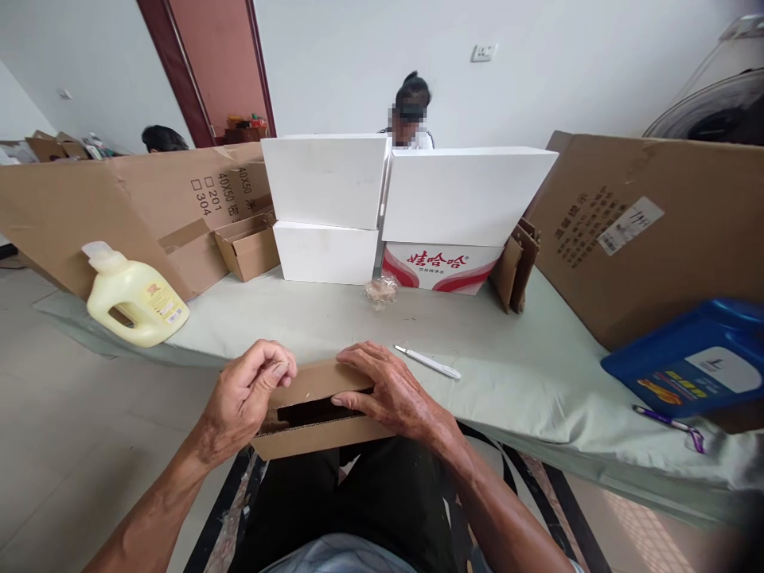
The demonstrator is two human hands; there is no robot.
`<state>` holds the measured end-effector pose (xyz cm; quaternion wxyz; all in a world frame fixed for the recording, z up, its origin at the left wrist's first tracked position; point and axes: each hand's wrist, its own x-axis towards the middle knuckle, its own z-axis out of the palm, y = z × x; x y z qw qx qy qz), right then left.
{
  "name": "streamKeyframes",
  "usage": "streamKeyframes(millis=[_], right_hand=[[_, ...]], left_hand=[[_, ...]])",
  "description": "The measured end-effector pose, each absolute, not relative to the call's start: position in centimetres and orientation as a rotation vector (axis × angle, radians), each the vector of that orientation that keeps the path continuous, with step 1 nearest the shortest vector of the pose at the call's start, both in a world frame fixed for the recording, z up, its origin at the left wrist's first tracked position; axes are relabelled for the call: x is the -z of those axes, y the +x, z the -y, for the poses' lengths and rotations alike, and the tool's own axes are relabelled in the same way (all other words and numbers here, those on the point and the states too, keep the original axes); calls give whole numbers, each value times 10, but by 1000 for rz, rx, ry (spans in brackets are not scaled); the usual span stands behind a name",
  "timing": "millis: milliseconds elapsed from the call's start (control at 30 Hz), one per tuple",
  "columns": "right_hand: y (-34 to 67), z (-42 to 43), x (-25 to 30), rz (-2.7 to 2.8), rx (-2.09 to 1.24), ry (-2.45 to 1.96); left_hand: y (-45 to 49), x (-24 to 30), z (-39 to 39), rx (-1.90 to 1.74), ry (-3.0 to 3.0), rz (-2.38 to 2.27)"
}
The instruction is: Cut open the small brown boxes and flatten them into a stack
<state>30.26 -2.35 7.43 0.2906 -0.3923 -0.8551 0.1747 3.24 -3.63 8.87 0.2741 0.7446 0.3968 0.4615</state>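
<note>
A small brown cardboard box (334, 439) rests at the table's near edge above my lap, with a dark gap between its top flaps. My right hand (387, 390) grips the box at its right part, fingers over the far flap and thumb at the gap. Over the box's left end, my left hand (251, 390) is closed in a pinch; whatever may be between thumb and forefinger is too small to make out. Just beyond my right hand lies a white craft knife (427, 362). A crumpled clear wad of tape (380, 291) sits farther back.
White boxes (325, 183) stand stacked at the back, one with red print (442, 267). A yellow jug (137, 298) is left; a blue jug (692, 358) and purple pen (668, 422) are right. Large cardboard sheets (662, 239) flank the table. A person (411, 111) sits beyond.
</note>
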Motion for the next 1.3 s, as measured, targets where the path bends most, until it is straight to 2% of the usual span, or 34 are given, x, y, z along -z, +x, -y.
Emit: streamKeyframes(millis=[200,433,667,800,967,1167,1300], right_hand=[[308,9,-81,2175,-511,-1069],[313,-59,-100,2068,-675,-1176],[320,-109,-104,2063,-701,-1194],[322,-99,-103,2008,-710,-1112],[318,-62,-116,1933,-561,-937],[307,-34,-130,2052,-769,-771],[304,-34,-129,2007,-792,-732]], left_hand=[[23,-87,36,-1346,2092,-1228],[36,-99,20,-1558,2211,-1268],[56,-92,-2,-1583,2110,-1244],[74,-87,-15,-1611,2069,-1129],[90,-87,-27,-1672,2154,-966],[94,-86,-32,-1687,2390,-791],[92,-84,-33,-1692,2464,-794]])
